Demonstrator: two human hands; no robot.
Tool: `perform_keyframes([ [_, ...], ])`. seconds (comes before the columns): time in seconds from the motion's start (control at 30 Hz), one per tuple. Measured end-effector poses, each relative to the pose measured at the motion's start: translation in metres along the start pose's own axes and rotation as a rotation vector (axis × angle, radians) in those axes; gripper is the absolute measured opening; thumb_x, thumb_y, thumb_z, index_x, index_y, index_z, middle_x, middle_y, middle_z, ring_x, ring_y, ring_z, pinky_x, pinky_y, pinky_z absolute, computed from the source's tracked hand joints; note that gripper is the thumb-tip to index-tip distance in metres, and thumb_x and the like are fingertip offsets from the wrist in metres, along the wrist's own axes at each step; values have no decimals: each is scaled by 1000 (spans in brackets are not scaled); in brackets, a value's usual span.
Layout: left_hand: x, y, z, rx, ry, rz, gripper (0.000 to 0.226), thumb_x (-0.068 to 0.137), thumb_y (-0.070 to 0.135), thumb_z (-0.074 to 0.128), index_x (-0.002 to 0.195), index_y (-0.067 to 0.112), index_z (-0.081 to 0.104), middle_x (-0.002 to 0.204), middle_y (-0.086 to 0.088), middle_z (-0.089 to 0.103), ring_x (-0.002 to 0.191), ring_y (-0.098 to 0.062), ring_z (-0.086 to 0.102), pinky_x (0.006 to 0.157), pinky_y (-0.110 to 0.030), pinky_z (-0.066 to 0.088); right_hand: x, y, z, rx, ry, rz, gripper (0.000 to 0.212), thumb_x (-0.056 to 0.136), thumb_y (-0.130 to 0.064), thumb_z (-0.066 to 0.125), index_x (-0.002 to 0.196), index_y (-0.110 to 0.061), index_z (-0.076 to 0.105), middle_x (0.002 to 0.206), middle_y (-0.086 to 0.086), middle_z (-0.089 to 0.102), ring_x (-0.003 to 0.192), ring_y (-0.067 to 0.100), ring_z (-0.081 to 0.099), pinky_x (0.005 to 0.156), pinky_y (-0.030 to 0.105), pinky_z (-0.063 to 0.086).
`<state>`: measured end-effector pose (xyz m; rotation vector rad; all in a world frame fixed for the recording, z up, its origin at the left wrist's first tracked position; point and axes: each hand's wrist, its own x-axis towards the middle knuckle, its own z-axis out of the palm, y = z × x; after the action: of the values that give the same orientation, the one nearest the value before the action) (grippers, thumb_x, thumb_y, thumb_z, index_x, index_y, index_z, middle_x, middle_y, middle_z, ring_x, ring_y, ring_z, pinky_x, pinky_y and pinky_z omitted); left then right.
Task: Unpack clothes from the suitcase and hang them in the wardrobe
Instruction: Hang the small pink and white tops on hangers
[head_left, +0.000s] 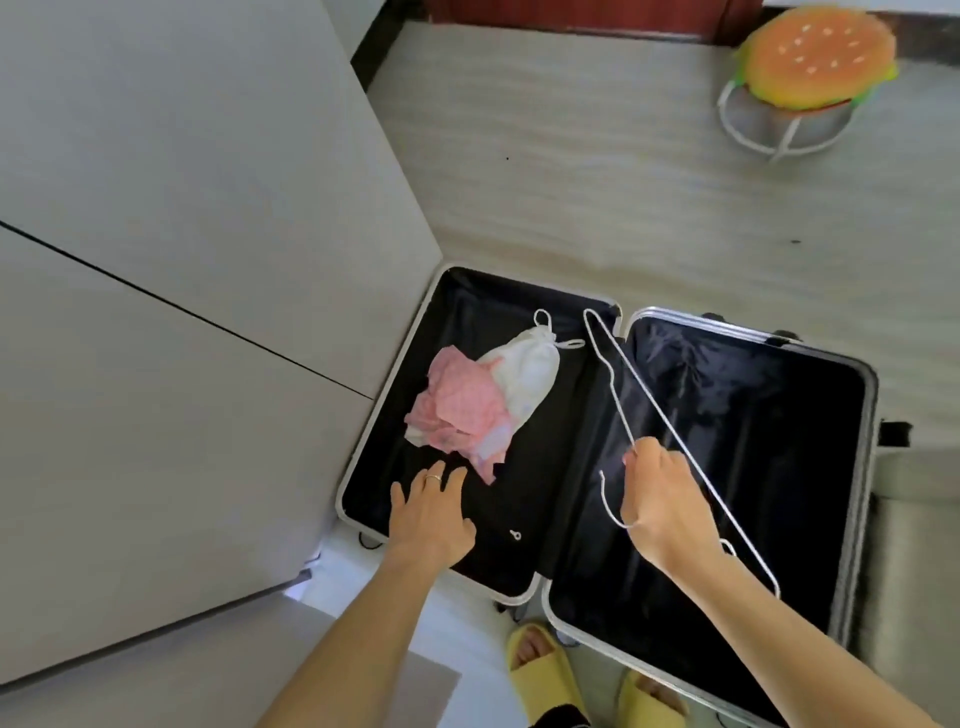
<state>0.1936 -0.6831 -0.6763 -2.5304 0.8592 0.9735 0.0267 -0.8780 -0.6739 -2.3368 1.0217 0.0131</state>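
An open suitcase with black lining lies flat on the floor. In its left half sits a crumpled pink garment beside a white drawstring bag. My left hand hovers over the left half with fingers spread, just short of the pink garment. My right hand grips a white wire hanger near its hook, above the hinge between the two halves. The right half holds nothing that I can see.
Pale wardrobe doors stand shut at the left, close to the suitcase. A burger-shaped cushion on a white wire stool sits at the far right. My feet in yellow slippers stand at the suitcase's near edge.
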Motion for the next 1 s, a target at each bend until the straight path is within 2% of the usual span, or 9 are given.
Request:
perform_keyframes([
  [0.13, 103, -16, 76, 74, -28, -16, 76, 95, 37, 53, 157, 23, 12, 165, -5, 13, 152, -24, 9, 122, -53, 9, 51, 57, 112, -208, -44, -190, 36, 72, 15, 61, 105, 1, 58, 108, 16, 66, 112, 40, 58, 80, 45, 53],
  [0.2, 152, -21, 112, 97, 0, -27, 77, 95, 37, 54, 157, 21, 11, 164, -4, 14, 153, -23, 6, 122, -53, 7, 72, 83, 168, -262, -72, -287, 50, 69, 18, 62, 118, 8, 57, 127, 22, 61, 128, 43, 51, 97, 55, 50],
  [0.27, 195, -23, 146, 122, 38, -41, 81, 94, 37, 55, 157, 18, 8, 165, -3, 12, 153, -22, 3, 121, -53, 5, 89, 103, 216, -334, -53, -397, 40, 79, 10, 49, 117, 5, 60, 136, 21, 57, 134, 39, 47, 106, 56, 42],
  [0.37, 255, -29, 182, 125, 129, -72, 81, 95, 39, 53, 157, 17, 5, 165, -3, 10, 152, -21, 3, 121, -52, 5, 104, 127, 274, -415, -28, -512, 43, 85, -3, 31, 113, 2, 63, 131, 17, 62, 136, 34, 46, 112, 52, 33],
  [0.53, 305, -44, 208, 114, 131, -100, 45, 102, 38, 43, 145, 27, 42, 158, -5, 26, 147, -22, 16, 119, -54, 12, 107, 150, 315, -357, -30, -488, 27, 90, 6, 58, 115, -2, 60, 115, 6, 69, 141, 28, 40, 121, 47, 16],
  [0.63, 293, -44, 205, -22, 95, -66, 39, 100, 37, 39, 131, 19, 54, 141, -9, 49, 130, -29, 42, 111, -50, 31, 109, 146, 304, -426, -171, -485, 41, 86, 4, 34, 120, 0, 57, 120, 9, 67, 140, 31, 41, 118, 48, 24],
  [0.73, 254, -37, 167, -414, 35, -104, 33, 100, 46, 36, 96, 22, 57, 97, -6, 63, 88, -28, 60, 79, -41, 52, 101, 117, 263, -400, -395, -373, 47, 85, 2, 36, 131, -2, 47, 134, 11, 58, 146, 29, 29, 119, 42, 22],
  [0.87, 187, -37, 72, -643, 63, -144, 33, 95, 34, 48, 66, 16, 49, 74, -5, 54, 63, -19, 48, 56, -31, 35, 73, 57, 175, -302, -483, -322, 37, 86, 0, 42, 122, -5, 43, 114, 9, 59, 119, 31, 48, 89, 33, 40],
  [1.0, 79, -32, -53, -770, 109, -119, 39, 96, 24, 51, 58, 21, 44, 57, 2, 44, 55, -13, 39, 54, -30, 30, 48, -8, 49, -143, -474, -168, 19, 85, 0, 42, 98, -13, 36, 84, 1, 54, 78, 27, 52, 65, 39, 44],
])
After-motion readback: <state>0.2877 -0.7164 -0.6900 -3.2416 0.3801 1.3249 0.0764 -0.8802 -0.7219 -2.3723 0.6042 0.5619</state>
